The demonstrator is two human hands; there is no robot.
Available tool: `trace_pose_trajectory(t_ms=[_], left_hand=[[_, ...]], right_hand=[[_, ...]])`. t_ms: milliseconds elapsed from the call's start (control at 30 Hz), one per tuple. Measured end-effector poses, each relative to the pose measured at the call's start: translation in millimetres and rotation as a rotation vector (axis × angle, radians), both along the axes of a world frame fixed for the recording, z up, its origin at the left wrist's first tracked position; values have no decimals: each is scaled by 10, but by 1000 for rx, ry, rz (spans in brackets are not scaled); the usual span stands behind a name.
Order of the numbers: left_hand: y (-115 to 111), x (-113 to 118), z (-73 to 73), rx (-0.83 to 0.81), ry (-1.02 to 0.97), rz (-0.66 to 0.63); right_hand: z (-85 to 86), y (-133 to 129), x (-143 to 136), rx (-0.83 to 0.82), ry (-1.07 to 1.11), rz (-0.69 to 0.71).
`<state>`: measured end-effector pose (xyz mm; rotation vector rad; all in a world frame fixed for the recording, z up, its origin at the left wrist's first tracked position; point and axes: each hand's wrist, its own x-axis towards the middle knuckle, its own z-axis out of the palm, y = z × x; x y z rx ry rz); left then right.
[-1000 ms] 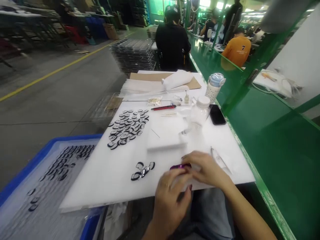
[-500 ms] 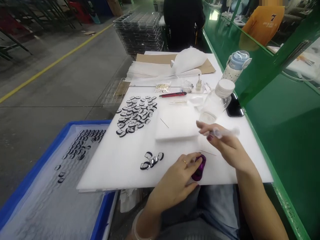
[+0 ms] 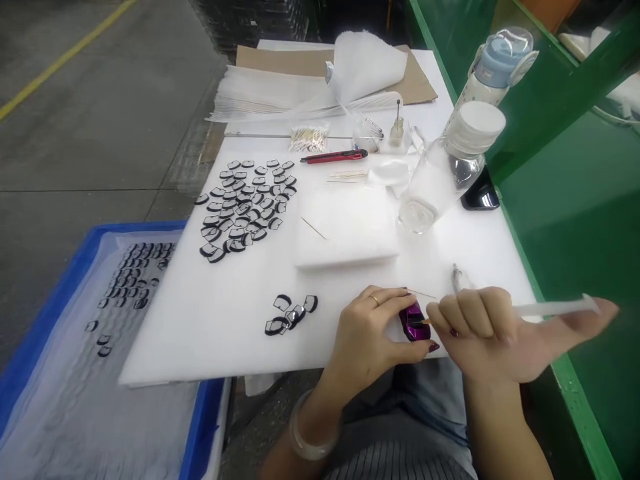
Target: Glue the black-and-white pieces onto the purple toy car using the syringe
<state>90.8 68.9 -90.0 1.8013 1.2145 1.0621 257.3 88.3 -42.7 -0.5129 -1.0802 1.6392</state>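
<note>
The fingers and thumb of my left hand [image 3: 370, 333] are round a glossy purple object [image 3: 416, 328] at the table's front edge. My right hand [image 3: 480, 327] is closed just to its right. A white plastic rod [image 3: 550, 308], like a syringe plunger, sticks out of it to the right. A thin orange-brown tip [image 3: 425, 322] shows between my right fingers and the purple object. What my right fingers wrap round is mostly hidden. Several black-rimmed clear pieces [image 3: 291, 316] lie left of my left hand, with a larger group [image 3: 245, 210] farther back.
A white foam block [image 3: 347, 233], a clear bottle [image 3: 440, 180], a blue-lidded bottle [image 3: 495, 70], a phone [image 3: 481, 193] and a red cutter [image 3: 334, 157] are on the table. A blue-rimmed tray [image 3: 95, 233] with similar pieces stands at the left. A green partition [image 3: 575, 200] borders the right side.
My right hand has come down and right beside the purple object, its fingers now curled. My left hand and the purple object have shifted slightly right. The camera view has tilted down.
</note>
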Motion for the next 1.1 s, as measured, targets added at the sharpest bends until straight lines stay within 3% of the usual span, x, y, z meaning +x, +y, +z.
trace_pose_trajectory(t_ms=[100,400,900,1100], left_hand=[[10,-16,2,2,-12,2],[6,-17,-4,14,0,11],[20,-17,9,12,-9,-7],[13,-20,14,25,-2,-10]], right_hand=[[-77,-6,-51,-84,201,-20],[-134,-9,-96,-65,230,-15],[-109,-42,-107,-5,35,-99],[-80,-40,-133,-12,72,-100]])
